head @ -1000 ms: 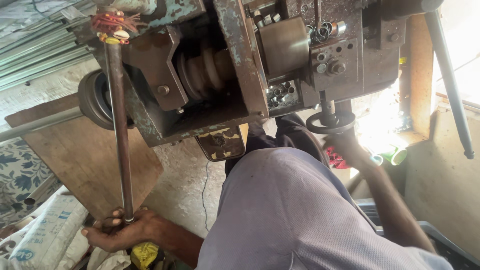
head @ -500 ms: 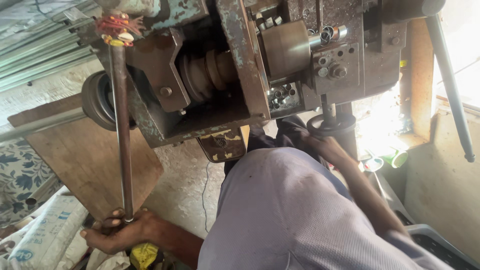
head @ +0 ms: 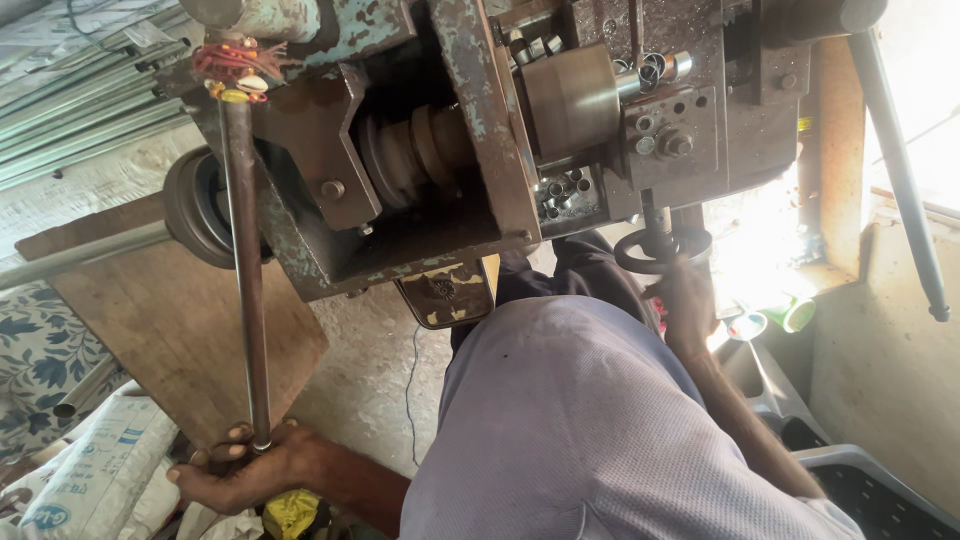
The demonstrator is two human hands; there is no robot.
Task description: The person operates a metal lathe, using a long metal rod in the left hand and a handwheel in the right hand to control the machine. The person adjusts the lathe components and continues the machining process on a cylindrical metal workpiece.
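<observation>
A rusty blue-green lathe point(head: 480, 150) fills the upper part of the view. My left hand point(head: 240, 470) grips the lower end of a long dark lever rod point(head: 247, 290) that runs up to the machine's left side. My right hand point(head: 685, 290) holds a small black handwheel point(head: 660, 248) under the machine's tool block. A metal cylinder point(head: 570, 100) sits in the machine's middle, with small cut tube pieces point(head: 560, 195) lying below it. My grey shirt point(head: 590, 430) covers the lower centre.
A wooden board point(head: 160, 320) leans at the left beside metal pipes point(head: 70, 100). White sacks point(head: 90, 480) lie at the lower left. A long grey handle point(head: 900, 180) hangs at the right. A grey plastic crate point(head: 880, 490) is at the lower right.
My right hand has stayed at the handwheel and shifted slightly on it. My left hand still grips the lever rod's end. The view has shifted a little.
</observation>
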